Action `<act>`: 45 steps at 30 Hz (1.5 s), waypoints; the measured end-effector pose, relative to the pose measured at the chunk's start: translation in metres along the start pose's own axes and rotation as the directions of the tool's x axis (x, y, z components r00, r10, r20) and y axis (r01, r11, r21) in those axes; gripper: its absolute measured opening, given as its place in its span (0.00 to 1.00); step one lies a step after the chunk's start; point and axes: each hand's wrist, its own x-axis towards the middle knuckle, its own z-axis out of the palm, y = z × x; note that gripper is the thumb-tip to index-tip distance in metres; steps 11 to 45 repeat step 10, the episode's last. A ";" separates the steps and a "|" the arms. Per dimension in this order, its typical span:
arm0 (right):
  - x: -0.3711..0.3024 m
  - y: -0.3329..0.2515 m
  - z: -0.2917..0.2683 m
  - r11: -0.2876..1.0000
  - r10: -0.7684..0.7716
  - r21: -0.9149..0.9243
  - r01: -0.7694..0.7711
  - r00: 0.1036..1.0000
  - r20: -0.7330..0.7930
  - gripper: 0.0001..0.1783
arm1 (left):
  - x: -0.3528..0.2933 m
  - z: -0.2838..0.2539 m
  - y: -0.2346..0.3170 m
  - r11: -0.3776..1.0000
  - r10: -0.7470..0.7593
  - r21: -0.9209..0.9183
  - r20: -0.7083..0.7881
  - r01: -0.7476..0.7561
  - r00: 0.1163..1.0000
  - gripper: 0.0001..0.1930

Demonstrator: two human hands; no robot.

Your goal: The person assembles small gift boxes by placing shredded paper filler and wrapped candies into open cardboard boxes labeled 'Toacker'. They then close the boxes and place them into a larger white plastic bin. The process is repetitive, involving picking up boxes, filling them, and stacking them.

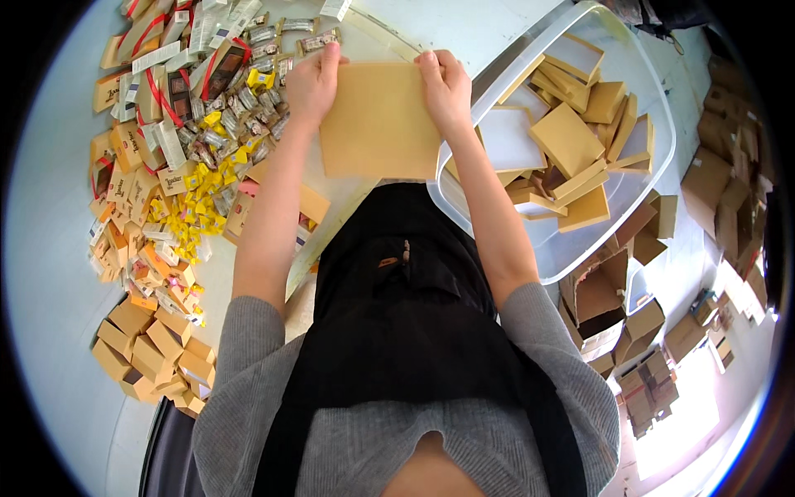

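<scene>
A flat, square tan cardboard box part (379, 124) is held up in front of me between both hands, its broad plain face toward me. I cannot tell whether it is a lid or a base. My left hand (313, 87) is closed on its left edge near the far corner, thumb pointing away from me. At the far right corner, my right hand (445, 91) grips it with thumb and curled fingers. Some fingertips of both hands are hidden behind the board.
At right stands a clear plastic tub (667, 108) full of tan box parts (567, 141). On the left lie yellow-wrapped sweets (195, 195), silver-wrapped bars (248, 103) and ribboned boxes (157, 91). Open tan boxes (153, 352) are piled nearer; brown cartons (600, 290) stand at far right.
</scene>
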 end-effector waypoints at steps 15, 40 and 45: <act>-0.060 0.023 0.008 0.994 0.084 -0.064 -0.084 0.996 -0.003 0.16 | -0.057 -0.009 -0.009 0.982 -0.019 0.190 0.125 -0.005 0.992 0.26; -0.060 0.023 0.008 0.994 0.084 -0.064 -0.084 0.996 -0.003 0.16 | -0.057 -0.009 -0.009 0.982 -0.019 0.190 0.125 -0.005 0.992 0.26; -0.060 0.023 0.008 0.994 0.084 -0.064 -0.084 0.996 -0.003 0.16 | -0.057 -0.009 -0.009 0.982 -0.019 0.190 0.125 -0.005 0.992 0.26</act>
